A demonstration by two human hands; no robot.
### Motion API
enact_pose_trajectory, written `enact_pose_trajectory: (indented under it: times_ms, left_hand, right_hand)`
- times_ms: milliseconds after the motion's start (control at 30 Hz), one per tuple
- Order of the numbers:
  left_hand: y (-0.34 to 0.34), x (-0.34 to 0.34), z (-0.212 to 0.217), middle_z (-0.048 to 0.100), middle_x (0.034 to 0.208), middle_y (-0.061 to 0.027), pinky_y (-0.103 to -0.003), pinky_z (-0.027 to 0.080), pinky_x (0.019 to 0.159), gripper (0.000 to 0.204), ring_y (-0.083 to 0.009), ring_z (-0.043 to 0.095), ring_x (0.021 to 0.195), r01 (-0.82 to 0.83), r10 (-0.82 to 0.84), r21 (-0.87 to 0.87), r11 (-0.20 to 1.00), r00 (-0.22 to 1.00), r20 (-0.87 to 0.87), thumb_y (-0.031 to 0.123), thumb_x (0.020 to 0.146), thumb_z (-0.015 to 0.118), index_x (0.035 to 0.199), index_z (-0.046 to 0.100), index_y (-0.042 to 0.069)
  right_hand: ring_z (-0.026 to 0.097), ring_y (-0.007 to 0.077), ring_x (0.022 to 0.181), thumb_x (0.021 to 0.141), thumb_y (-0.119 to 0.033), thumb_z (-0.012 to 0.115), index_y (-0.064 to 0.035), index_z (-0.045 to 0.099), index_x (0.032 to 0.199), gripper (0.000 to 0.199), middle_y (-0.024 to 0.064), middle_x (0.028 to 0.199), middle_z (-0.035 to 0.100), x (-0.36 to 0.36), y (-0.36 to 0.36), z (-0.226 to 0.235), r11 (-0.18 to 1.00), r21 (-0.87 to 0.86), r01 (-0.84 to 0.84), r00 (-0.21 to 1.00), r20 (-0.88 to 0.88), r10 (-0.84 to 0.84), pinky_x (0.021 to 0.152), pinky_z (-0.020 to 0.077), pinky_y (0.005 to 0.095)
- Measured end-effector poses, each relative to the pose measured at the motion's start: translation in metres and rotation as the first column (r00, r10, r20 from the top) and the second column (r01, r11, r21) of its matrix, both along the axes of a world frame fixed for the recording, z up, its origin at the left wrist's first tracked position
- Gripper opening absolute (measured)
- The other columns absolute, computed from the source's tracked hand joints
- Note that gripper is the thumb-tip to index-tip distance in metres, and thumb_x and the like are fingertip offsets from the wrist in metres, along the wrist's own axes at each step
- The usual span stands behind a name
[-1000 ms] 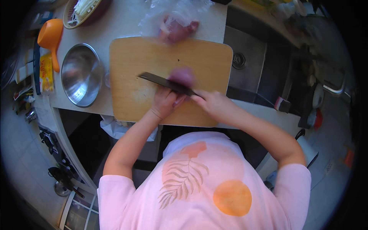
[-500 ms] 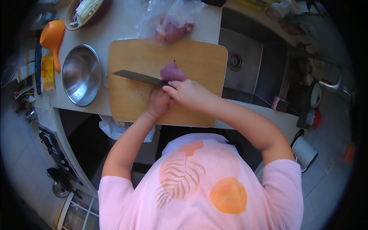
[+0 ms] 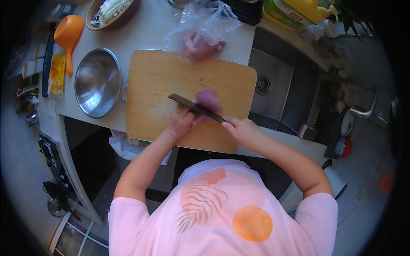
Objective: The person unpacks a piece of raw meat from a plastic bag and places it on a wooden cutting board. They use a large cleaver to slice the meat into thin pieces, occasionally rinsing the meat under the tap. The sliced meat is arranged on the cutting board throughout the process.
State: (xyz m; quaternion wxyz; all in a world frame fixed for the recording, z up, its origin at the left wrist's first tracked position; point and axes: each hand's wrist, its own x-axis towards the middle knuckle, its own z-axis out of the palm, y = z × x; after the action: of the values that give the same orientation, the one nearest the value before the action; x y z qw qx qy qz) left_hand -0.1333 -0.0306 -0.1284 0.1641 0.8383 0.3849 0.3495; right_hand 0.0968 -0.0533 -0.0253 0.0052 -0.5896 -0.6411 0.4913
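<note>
A wooden cutting board [image 3: 162, 81] lies on the counter with a piece of pink raw meat [image 3: 209, 99] on it. My right hand [image 3: 242, 129] grips the handle of a dark knife [image 3: 194, 106], whose blade lies across the near side of the meat. My left hand [image 3: 183, 123] rests on the board just under the blade, fingers touching the meat's near edge.
A steel bowl [image 3: 97, 82] stands left of the board, an orange ladle [image 3: 68, 36] beyond it. A clear plastic bag with more meat [image 3: 200, 36] lies at the board's far edge. A basket of pale sprouts [image 3: 112, 10] sits far left; the sink [image 3: 282, 85] is right.
The knife swung left across the board half a second ago, then came back right; its blade now lies over the meat. My right hand has drawn back toward the board's near right corner.
</note>
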Motion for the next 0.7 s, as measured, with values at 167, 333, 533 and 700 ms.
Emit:
enact_pose_trajectory:
  times_ms: [167, 333, 533, 700]
  left_hand:
    - [-0.011, -0.003, -0.004, 0.057, 0.095, -0.0133, -0.044, 0.046, 0.082, 0.022, -0.0335, 0.056, 0.088, 0.057, -0.083, -0.217, 0.974, 0.991, -0.109, 0.017, 0.071, 0.073, 0.086, 0.062, 0.007]
    - [-0.002, 0.0, 0.002, 0.058, 0.092, -0.012, -0.042, 0.048, 0.069, 0.033, -0.0332, 0.056, 0.08, 0.032, -0.032, 0.015, 0.999, 0.999, -0.029, 0.018, 0.067, 0.074, 0.096, 0.061, 0.007]
    - [-0.008, 0.001, -0.001, 0.057, 0.092, -0.0119, -0.042, 0.047, 0.066, 0.028, -0.0335, 0.055, 0.079, 0.08, -0.081, -0.016, 0.997, 0.995, -0.064, 0.016, 0.069, 0.073, 0.093, 0.061, 0.008]
    - [-0.007, -0.008, -0.002, 0.057, 0.091, -0.0123, -0.042, 0.047, 0.065, 0.026, -0.0335, 0.055, 0.079, 0.019, -0.02, -0.03, 0.999, 0.999, -0.034, 0.012, 0.067, 0.074, 0.09, 0.061, 0.008]
  right_hand:
    - [0.061, 0.0396, 0.087, 0.095, -0.028, 0.044, -0.005, 0.06, 0.109, 0.032, 0.017, 0.097, 0.065, -0.041, 0.034, -0.013, 0.944, 0.289, -0.162, 0.967, -0.143, 0.209, 0.076, 0.0502, 0.0446]
    - [0.063, 0.0359, 0.081, 0.093, -0.023, 0.046, -0.0078, 0.06, 0.111, 0.027, 0.016, 0.097, 0.063, -0.014, 0.013, -0.003, 0.992, 0.055, -0.113, 0.993, -0.015, 0.114, 0.07, 0.052, 0.0427]
    - [0.063, 0.0377, 0.086, 0.093, -0.036, 0.048, -0.0073, 0.061, 0.114, 0.038, 0.0203, 0.095, 0.065, -0.041, 0.035, -0.014, 0.933, 0.293, -0.208, 0.961, -0.117, 0.251, 0.076, 0.0516, 0.0437]
    - [0.06, 0.0403, 0.09, 0.095, -0.032, 0.043, -0.0087, 0.06, 0.115, 0.035, 0.0217, 0.1, 0.064, -0.021, 0.02, 0.01, 0.987, -0.158, -0.032, 0.999, 0.032, 0.037, 0.079, 0.0487, 0.0443]
